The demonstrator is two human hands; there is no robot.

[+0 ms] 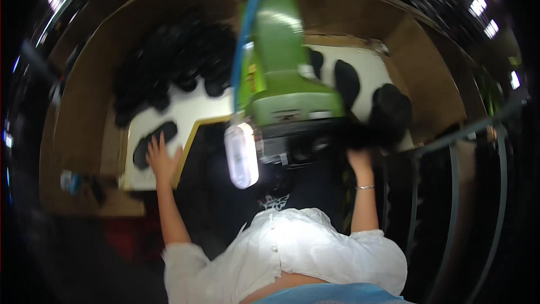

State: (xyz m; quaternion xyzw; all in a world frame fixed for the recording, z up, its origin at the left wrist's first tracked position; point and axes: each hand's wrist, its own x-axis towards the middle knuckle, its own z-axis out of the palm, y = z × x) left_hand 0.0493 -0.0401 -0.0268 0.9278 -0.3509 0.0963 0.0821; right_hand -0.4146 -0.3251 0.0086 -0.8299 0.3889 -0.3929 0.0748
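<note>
My left hand (162, 160) reaches to the left part of the white work surface, fingers spread. Its fingertips rest on a black shoe sole (147, 145) that lies flat there. On the other side, my right hand (359, 159), with a bracelet at the wrist, is up beside the green machine's head (292, 107). Blurred dark shapes cover its fingers, so I cannot make out whether it holds anything. Just beyond it are black soles (390, 110), partly overlapping, and one more sole (346, 81) stands out against the white surface.
A large heap of black soles (180, 50) fills the back left. The green machine rises through the middle, with a blue hose (246, 39) and a lit lamp (242, 155). Brown cardboard walls (433, 67) surround the surface. Metal rails (453, 191) stand at the right.
</note>
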